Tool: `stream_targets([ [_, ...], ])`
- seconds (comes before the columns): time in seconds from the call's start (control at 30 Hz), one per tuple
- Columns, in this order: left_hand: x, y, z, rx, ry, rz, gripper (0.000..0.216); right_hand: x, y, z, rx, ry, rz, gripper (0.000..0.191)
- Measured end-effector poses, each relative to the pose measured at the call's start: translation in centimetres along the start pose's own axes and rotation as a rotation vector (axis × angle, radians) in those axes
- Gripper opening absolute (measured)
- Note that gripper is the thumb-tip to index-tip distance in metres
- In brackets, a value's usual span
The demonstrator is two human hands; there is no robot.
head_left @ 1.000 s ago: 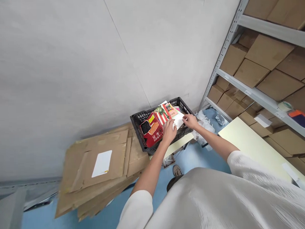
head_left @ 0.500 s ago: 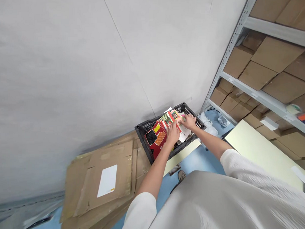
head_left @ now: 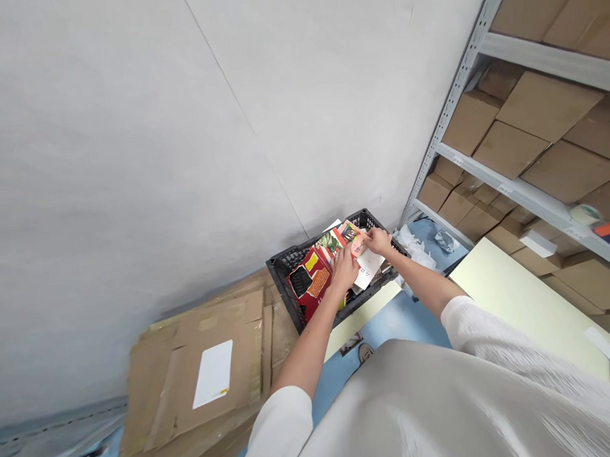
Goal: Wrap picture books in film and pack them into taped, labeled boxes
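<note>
Both hands are over a black plastic crate (head_left: 355, 307) filled with printed cards and papers. My right hand (head_left: 379, 242) pinches the right end of a small pink card (head_left: 358, 246) with a rounded edge. My left hand (head_left: 344, 270) has bent fingers closed at the card's lower left edge; its thumb is hard to see. Beneath them lies a white paper (head_left: 369, 266) with small dark print. A red printed packet (head_left: 314, 281) with black, yellow and orange patches fills the crate's left part. A picture card (head_left: 329, 241) with green leaves and a red border lies behind my left hand.
Flattened cardboard (head_left: 210, 372) is stacked at the left, with a white label (head_left: 213, 374). Metal shelving (head_left: 441, 127) holding brown boxes (head_left: 512, 148) stands at the right. A pale yellow board (head_left: 518, 308) lies below it. Crumpled white plastic (head_left: 418, 251) is beside the crate.
The pink card has come into clear view between my hands, and my right fingers have drawn together on it. The whole view has shifted slightly.
</note>
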State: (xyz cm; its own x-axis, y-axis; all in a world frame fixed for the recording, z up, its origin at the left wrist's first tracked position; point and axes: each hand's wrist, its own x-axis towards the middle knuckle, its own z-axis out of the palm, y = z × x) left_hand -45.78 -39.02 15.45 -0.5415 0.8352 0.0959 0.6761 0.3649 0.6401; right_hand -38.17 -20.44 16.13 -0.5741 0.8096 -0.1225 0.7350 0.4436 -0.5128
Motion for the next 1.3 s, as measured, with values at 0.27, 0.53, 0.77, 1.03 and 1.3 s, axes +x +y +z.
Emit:
stream_targets([
  [0.27,1.8,2.6,1.7,-0.049,0.078,0.15,0.051,-0.4,4.0,-4.7,0.317,0.14,-0.131,0.027],
  [0.53,3.0,13.4,6.6,-0.045,0.093,0.277,0.047,-5.2,15.0,-12.9,0.301,0.285,-0.187,0.034],
  [0.77,1.7,23.6,15.5,0.006,-0.152,0.349,0.046,-11.4,27.5,-18.5,0.195,0.262,-0.132,0.039],
  [1.03,-1.1,32.5,28.2,-0.09,-0.42,0.343,0.034,-18.5,39.6,-22.7,0.182,0.222,-0.001,0.038],
  [1.3,-1.7,36.6,36.6,-0.571,-0.47,-0.015,0.017,-23.7,48.2,-23.1,0.375,0.435,0.451,0.048],
])
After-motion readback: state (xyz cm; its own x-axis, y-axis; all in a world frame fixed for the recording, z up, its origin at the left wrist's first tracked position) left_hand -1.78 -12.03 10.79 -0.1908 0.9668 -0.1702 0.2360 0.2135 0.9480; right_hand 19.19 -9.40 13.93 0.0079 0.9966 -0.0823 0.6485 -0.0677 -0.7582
